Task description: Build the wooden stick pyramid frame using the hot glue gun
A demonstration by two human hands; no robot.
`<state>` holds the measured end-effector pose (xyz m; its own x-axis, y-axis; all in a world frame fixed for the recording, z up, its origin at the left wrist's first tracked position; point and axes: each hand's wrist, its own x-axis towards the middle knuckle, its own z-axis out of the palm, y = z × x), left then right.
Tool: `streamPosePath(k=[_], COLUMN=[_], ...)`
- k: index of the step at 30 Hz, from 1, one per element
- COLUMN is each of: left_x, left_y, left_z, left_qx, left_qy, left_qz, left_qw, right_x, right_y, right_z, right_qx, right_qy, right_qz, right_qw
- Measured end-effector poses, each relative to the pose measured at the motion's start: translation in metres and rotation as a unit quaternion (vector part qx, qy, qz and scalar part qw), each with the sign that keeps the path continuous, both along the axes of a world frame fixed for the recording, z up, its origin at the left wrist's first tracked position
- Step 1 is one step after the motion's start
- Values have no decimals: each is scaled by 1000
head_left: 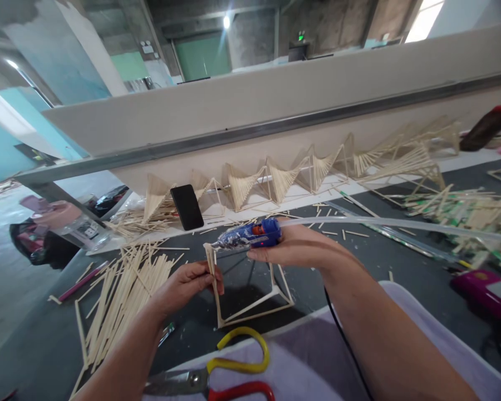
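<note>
My right hand [292, 245] is closed around a blue hot glue gun [250, 235], its metal part crusted with whitish glue. A long clear glue stick [384, 223] sticks out of its rear. The nozzle points left and meets the top corner of a wooden stick frame [256, 315]. My left hand [196, 280] pinches the frame's upright left side between thumb and fingers. The frame's base rests on the dark table, and part of it is hidden behind the glue gun and my right hand.
Scissors [198, 380] with yellow and red handles lie in front. Loose wooden sticks [129, 301] cover the left side. A phone [186, 206] leans by twisted stick models [244, 186] along the back. Another stick pile [455, 209] and a purple tool [484, 292] are at right.
</note>
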<state>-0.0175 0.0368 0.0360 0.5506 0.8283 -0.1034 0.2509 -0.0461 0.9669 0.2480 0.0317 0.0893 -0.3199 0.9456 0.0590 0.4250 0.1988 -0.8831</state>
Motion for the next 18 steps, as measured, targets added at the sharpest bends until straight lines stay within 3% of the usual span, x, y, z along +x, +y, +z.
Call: streamPosePath(k=[5,11,14,18], left_x=[0,-1,2,7], left_y=[1,4,4,4], left_z=[0,-2,-3,-4], left_qx=[-3,12,11,15], left_qy=[-6,-8,-21,-40], left_qz=[-6,-3,41,131], left_qw=[1000,1000,999,990], right_x=[2,-1,2,12], right_y=[2,0,-3,-3], right_z=[4,9,11,10], right_qx=[-47,-86,-75,-4], right_qy=[-17,35,32,58], right_qz=[58,29,-11,-74], right_qw=[997,995,997,996])
